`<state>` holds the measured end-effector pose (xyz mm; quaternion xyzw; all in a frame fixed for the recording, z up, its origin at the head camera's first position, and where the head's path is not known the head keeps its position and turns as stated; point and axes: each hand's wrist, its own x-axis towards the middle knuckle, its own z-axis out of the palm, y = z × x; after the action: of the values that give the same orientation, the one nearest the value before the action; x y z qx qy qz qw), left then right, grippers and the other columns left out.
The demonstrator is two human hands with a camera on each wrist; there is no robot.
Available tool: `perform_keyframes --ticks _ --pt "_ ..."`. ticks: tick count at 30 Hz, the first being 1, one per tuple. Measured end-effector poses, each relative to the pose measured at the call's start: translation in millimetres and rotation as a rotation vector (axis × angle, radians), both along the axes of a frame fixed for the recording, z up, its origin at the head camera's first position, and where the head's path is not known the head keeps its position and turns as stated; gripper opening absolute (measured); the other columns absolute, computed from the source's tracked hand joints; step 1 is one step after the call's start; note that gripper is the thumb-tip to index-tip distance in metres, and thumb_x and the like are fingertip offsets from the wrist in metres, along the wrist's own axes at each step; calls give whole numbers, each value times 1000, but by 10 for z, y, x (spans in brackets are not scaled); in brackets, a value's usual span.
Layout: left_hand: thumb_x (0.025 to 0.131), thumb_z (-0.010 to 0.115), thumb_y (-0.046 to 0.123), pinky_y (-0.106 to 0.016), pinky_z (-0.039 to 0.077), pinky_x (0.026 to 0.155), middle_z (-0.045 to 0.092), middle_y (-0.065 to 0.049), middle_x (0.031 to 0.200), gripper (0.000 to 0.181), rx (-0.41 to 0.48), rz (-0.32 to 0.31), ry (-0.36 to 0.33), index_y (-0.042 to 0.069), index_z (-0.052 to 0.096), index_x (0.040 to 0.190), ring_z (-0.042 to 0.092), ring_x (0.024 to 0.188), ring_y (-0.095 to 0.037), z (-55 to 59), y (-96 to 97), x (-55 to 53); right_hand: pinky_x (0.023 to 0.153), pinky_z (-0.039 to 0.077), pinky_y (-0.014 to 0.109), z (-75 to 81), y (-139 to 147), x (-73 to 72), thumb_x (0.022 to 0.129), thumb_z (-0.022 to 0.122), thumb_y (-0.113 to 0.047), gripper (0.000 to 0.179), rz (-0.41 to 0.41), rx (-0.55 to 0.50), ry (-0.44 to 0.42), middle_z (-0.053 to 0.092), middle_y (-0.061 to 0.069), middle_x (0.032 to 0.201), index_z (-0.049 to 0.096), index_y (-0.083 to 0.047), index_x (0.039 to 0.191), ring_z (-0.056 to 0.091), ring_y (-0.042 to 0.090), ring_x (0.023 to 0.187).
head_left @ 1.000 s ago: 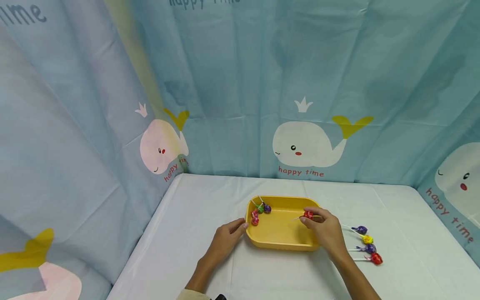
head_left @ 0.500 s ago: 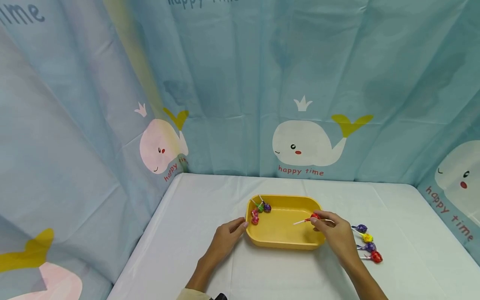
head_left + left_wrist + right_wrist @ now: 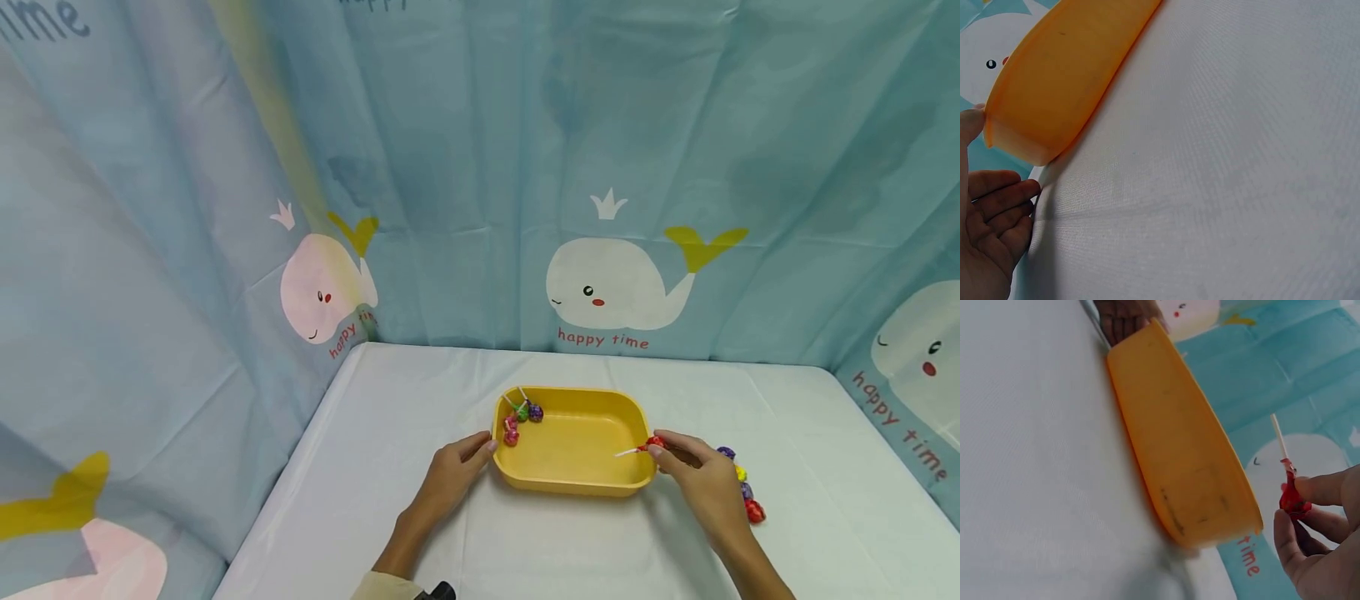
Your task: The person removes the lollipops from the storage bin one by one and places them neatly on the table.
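Observation:
My right hand [image 3: 705, 479] pinches a red-wrapped lollipop [image 3: 1295, 501] by its candy end, at the right end of a yellow tray [image 3: 573, 486]. The lollipop's white stick points left over the tray's rim in the head view. At the tray's left end rests my left hand [image 3: 450, 479]; in the left wrist view its thumb touches the rim, and the other fingers lie loosely bent below. Inside the tray's left side are a purple lollipop [image 3: 536, 412], a green lollipop [image 3: 522, 412] and a pinkish-red one or more, too bunched to tell.
Several lollipops lie right of the right hand, partly hidden by it: a red lollipop [image 3: 755, 512], a yellow lollipop [image 3: 741, 472] and purple ones. A white cloth [image 3: 397, 400] covers the table. Behind hangs a blue curtain [image 3: 465, 275] with whale prints.
My right hand has moved right with the red lollipop, from over the tray to its right rim, now covering more of the lollipops on the table. The left hand has stayed put.

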<state>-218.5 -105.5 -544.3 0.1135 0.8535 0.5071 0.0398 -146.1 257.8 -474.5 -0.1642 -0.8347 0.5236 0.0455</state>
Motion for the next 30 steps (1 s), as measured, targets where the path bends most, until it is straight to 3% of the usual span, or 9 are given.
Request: perform_keyframes --ticks 3,10,17,24,30 --pt "104 55 65 -54 45 120 65 -5 148 70 -2 0 0 11 64 148 55 144 -31 13 2 -2 80 55 13 -5 63 61 98 75 -51 57 -25 41 4 74 3 126 70 -13 140 73 6 92" --pt "104 56 64 -55 44 120 65 -4 148 69 -8 4 -1 12 64 148 55 145 -31 14 -1 -7 74 58 21 -30 235 201 97 77 -48 55 -54 46 19 77 -13 107 71 -12 139 71 12 87" --pt "104 56 64 -55 44 120 65 -5 148 69 -6 2 -2 11 64 148 55 145 -31 12 -4 -17 76 58 14 -86 397 337 98 78 -45 58 -95 21 9 74 -22 103 69 -7 141 74 5 88" --pt "104 56 65 -54 45 120 65 -4 148 70 -2 4 4 11 65 148 56 144 -31 8 -8 -25 71 53 6 -123 528 424 94 79 -52 66 -183 82 -83 71 -18 114 67 -8 143 67 -9 83" --pt "104 56 64 -54 45 120 65 -4 148 69 -2 4 -2 12 64 148 56 144 -31 10 -3 -20 69 44 5 -166 613 459 93 79 -56 72 -235 130 -169 74 10 132 67 -7 144 49 -26 79"
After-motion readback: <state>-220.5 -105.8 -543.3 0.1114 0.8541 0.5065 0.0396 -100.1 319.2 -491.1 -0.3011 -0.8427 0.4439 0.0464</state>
